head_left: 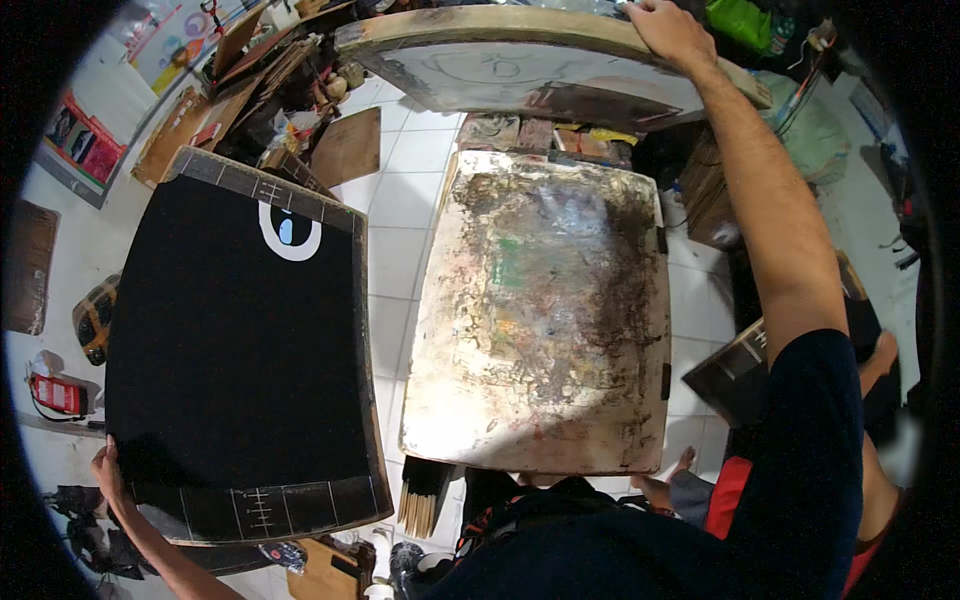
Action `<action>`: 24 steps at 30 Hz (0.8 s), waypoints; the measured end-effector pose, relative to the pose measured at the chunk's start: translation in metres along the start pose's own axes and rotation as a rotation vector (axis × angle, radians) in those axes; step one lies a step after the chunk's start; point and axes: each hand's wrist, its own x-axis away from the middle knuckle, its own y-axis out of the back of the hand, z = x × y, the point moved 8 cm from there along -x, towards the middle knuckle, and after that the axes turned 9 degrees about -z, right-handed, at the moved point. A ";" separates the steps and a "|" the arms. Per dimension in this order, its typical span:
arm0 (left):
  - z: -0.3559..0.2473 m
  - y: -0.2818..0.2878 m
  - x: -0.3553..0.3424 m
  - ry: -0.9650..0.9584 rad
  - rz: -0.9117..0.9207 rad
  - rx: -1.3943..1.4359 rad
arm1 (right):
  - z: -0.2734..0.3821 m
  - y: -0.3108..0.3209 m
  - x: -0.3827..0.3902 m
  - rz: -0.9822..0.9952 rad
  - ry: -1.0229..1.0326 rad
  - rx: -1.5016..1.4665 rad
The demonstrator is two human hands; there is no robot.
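My left hand (106, 466) grips the left edge of a dark board (265, 510) near its lower corner; black fabric (240, 360) covers the board, with a white ring and light-blue print (290, 230) at its upper right. My right hand (660, 30) holds the top rail of a large wooden-framed screen (520, 70), raised on edge at the back, its pale face showing faint round drawings. Between them lies a paint-stained, cream-coloured work board (540, 330), beside the dark board.
A co-worker's arm (878, 355) and a dark board (730, 370) are at right. Stacked cardboard (220, 120) and clutter line the back left. A red fire extinguisher (60, 393) stands at far left. White floor tiles (400, 250) show between the boards; sticks (420, 512) sit below the stained board.
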 end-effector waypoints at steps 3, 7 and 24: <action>0.007 0.045 -0.025 -0.020 -0.023 -0.017 | 0.000 -0.001 -0.005 -0.002 -0.025 0.019; 0.037 0.030 0.007 0.045 -0.118 -0.195 | 0.002 0.000 -0.009 0.002 -0.018 -0.025; -0.141 -0.468 0.410 0.209 0.621 0.380 | 0.000 -0.008 -0.018 0.060 0.040 0.034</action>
